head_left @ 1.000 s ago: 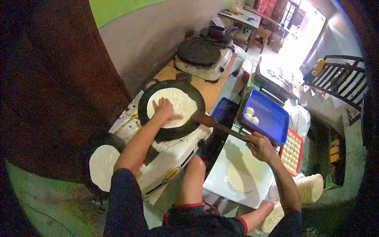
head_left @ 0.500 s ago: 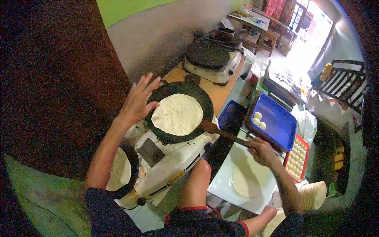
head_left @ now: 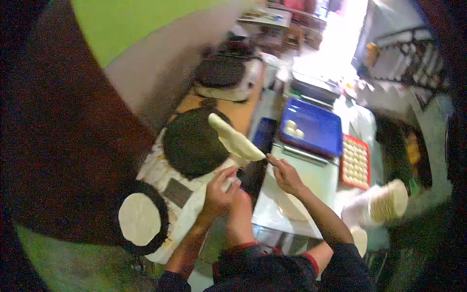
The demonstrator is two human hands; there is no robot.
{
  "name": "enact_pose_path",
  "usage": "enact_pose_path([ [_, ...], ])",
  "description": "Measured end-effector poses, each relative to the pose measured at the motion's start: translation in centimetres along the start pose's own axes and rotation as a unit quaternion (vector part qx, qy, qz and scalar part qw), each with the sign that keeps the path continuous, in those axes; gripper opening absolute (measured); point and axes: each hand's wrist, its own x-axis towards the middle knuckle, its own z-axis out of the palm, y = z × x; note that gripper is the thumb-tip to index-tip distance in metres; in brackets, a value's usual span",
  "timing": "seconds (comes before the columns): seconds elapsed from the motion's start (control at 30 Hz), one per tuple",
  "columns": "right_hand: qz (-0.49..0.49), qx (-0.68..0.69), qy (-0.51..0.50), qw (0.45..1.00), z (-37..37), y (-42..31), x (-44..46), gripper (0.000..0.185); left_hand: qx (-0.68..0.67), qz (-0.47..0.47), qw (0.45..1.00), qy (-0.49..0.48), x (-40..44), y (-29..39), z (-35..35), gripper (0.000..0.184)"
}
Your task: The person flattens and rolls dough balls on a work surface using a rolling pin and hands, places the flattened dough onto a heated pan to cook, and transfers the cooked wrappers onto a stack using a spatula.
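The right hand [head_left: 289, 178] is closed around the handle of the spatula [head_left: 267, 156], and the flatbread [head_left: 236, 140] hangs in the air over the edge of the large pan [head_left: 189, 148], tilted and folded a little. Probably the long handle lets the fingers stay away from the hot surface. The left hand [head_left: 219, 194] is near the lower end of the bread, its fingers bent; maybe it is there for support, but I cannot tell if it touches or grips something. The two hands are apart. Another flatbread [head_left: 139, 219] lies flat in the small pan [head_left: 164, 209], perhaps so that its whole face gets heat. Half a second earlier, the lifted bread was lying flat in the large pan and the left hand was spread beside the far side; now this pan is bare and that hand is nearer to the body.
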Motion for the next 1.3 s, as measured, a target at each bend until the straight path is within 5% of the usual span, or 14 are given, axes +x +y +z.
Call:
enact_pose_path([
  [0.13, 0.059, -0.048, 0.162, 0.984, -10.1, 5.2, -18.8, 0.05, -0.128, -0.075, 0.97, -0.191, -4.4, -0.2, 16.4, 0.036],
  [0.23, 0.281, -0.135, 0.222, 0.924, -16.0, 4.3, -32.7, 0.046, -0.264, -0.16, 0.876, -0.369, -7.9, 3.2, 28.0, 0.035],
  [0.33, 0.38, -0.187, 0.285, 0.86, -17.7, 2.6, -44.1, 0.047, -0.295, -0.323, 0.753, -0.492, -12.7, 7.1, 36.9, 0.032],
  [0.47, 0.489, -0.156, 0.336, 0.79, -15.6, 2.9, -55.0, 0.043, -0.308, -0.474, 0.638, -0.523, -19.6, 7.0, 47.6, 0.039],
  [0.6, 0.592, 0.062, 0.317, 0.738, -16.2, 1.4, -59.4, 0.041, -0.268, -0.532, 0.667, -0.446, -24.9, 5.7, 53.9, 0.037],
  [0.7, 0.601, 0.251, 0.355, 0.671, -15.7, 2.4, -62.1, 0.041, -0.178, -0.306, 0.809, -0.47, -24.3, 7.6, 52.2, 0.036],
  [0.83, 0.581, 0.334, 0.321, 0.669, -12.9, 8.1, -66.4, 0.046, -0.12, -0.195, 0.857, -0.462, -23.3, 14.4, 50.1, 0.042],
  [0.87, 0.581, 0.28, 0.307, 0.7, -11.1, 10.4, -68.1, 0.048, -0.112, -0.187, 0.861, -0.46, -23.2, 16.0, 49.8, 0.044],
  [0.93, 0.572, 0.166, 0.277, 0.754, -8.0, 14.1, -70.8, 0.052, -0.068, -0.256, 0.858, -0.441, -27.6, 5.8, 56.7, 0.041],
  [1.0, 0.589, 0.108, 0.322, 0.734, -8.4, 13.3, -69.6, 0.046, -0.019, -0.296, 0.855, -0.425, -30.5, -2.2, 60.7, 0.042],
  [1.13, 0.552, -0.026, 0.345, 0.759, -6.6, 14.3, -70.7, 0.033, 0.108, -0.054, 0.882, -0.456, -31.5, 1.9, 58.6, 0.064],
  [1.17, 0.544, -0.06, 0.334, 0.767, -6.2, 14.6, -71.0, 0.031, 0.18, 0.071, 0.857, -0.478, -31.5, 3.2, 58.1, 0.073],
  [1.23, 0.609, 0.001, 0.386, 0.693, -5.2, 15.3, -71.2, 0.027, 0.206, 0.31, 0.74, -0.56, -32.7, -0.1, 57.8, 0.071],
  [1.3, 0.636, 0.035, 0.423, 0.644, -4.2, 15.8, -71.2, 0.025, 0.191, 0.386, 0.681, -0.592, -32.5, 0.6, 56.9, 0.069],
])
